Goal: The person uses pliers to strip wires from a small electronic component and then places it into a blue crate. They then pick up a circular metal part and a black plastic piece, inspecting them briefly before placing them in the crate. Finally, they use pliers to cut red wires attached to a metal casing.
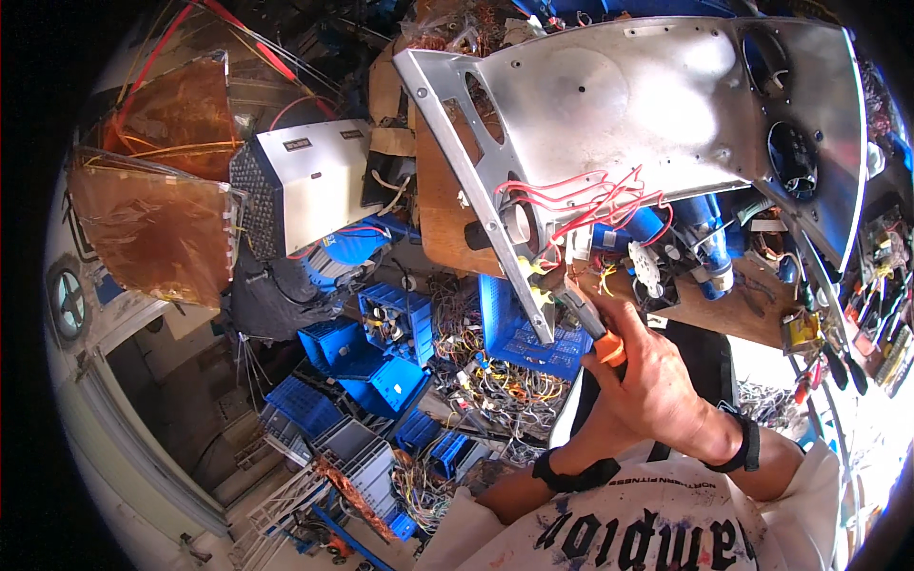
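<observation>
Head view. The right hand (657, 376) is wrapped shut around the orange handle of a pair of pliers (588, 328), whose nose points up and left toward the lower edge of a large metal panel (628, 105). The left hand (598, 404) sits just beneath and behind the right one, mostly hidden; whether its fingers are open or closed cannot be told. The panel lies tilted across the far right of the scene, above a wooden bench top (447, 205), with a bundle of red wires (590, 200) spilling from its near edge just beyond the pliers.

Judgement: the pliers look stiff and moderately heavy, and the sleeved handle is the safe grip. The panel appears rigid with thin, possibly sharp edges, and the wires are soft and easily nicked.

To the left, blue plastic crates (381, 352) and loose cable litter the floor, with a white metal box (305, 181) beyond them.
</observation>
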{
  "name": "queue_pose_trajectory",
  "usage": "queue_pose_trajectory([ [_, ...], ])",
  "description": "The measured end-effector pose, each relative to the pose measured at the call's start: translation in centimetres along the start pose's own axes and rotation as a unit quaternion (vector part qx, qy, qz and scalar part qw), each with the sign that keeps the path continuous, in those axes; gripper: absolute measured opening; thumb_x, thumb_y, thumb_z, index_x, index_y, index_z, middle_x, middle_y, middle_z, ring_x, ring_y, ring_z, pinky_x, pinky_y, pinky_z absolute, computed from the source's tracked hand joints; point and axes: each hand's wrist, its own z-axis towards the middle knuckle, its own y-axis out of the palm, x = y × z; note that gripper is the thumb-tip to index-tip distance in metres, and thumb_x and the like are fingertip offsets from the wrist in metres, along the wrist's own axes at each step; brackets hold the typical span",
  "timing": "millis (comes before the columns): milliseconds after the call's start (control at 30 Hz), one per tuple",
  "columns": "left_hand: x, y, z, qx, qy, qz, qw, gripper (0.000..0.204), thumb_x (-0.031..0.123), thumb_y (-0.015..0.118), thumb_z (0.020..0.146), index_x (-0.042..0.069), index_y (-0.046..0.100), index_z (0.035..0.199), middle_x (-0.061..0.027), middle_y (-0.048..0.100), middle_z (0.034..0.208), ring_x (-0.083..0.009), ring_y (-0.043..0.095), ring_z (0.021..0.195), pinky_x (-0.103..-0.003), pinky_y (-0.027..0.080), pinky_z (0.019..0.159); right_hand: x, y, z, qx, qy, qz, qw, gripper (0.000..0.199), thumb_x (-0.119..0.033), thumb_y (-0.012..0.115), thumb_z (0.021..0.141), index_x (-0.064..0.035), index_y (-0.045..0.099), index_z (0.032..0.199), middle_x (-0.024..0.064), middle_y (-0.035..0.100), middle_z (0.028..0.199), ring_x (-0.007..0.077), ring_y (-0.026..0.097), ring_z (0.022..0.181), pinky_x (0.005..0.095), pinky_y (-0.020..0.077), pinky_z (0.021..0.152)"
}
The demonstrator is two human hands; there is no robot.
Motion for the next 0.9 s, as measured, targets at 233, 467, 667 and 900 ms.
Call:
queue_pose_trajectory([
  [233,-0.8,1.4,0.6,0.025,-0.003,-0.001,1.000,0.067,0.007,0.065,0.085,0.003,0.026,0.139,-0.0102,0.038,0.137,-0.0180,0.039,0.128,-0.033,0.036,0.105,0.6,0.4,0.4,-0.014,0.026,0.005,1.000,0.046,-0.010,0.064,0.083,-0.0018,0.046,0.124,0.0239,0.063,0.093,0.0424,0.063,0.086,0.0447,0.0515,0.072],
  [467,-1.1,1.5,1.1,0.037,-0.006,0.001,0.999,0.065,0.007,0.063,0.086,0.004,0.026,0.139,-0.0102,0.038,0.136,-0.0176,0.040,0.127,-0.033,0.037,0.104,0.6,0.6,0.5,-0.013,0.024,0.010,1.000,0.045,-0.007,0.063,0.082,-0.0022,0.046,0.123,0.0229,0.064,0.094,0.0408,0.064,0.087,0.0434,0.0519,0.074],
  [667,-0.6,1.1,0.6,0.043,-0.017,-0.008,0.999,0.063,0.007,0.062,0.087,0.004,0.026,0.139,-0.0103,0.039,0.135,-0.0172,0.041,0.127,-0.033,0.038,0.104,0.6,-0.1,0.5,-0.021,-0.008,0.054,0.998,0.056,-0.002,0.061,0.079,-0.0012,0.041,0.131,0.0236,0.062,0.103,0.0397,0.061,0.097,0.0430,0.0501,0.083],
  [900,-0.1,0.5,0.1,0.069,-0.061,-0.155,0.984,0.063,0.011,0.066,0.084,0.004,0.032,0.135,-0.0106,0.043,0.130,-0.0172,0.045,0.122,-0.033,0.040,0.100,-0.1,-1.3,0.3,-0.115,0.044,0.125,0.984,0.062,-0.002,0.056,0.080,0.0008,0.034,0.138,0.0265,0.058,0.114,0.0396,0.058,0.108,0.0416,0.0475,0.091],
])
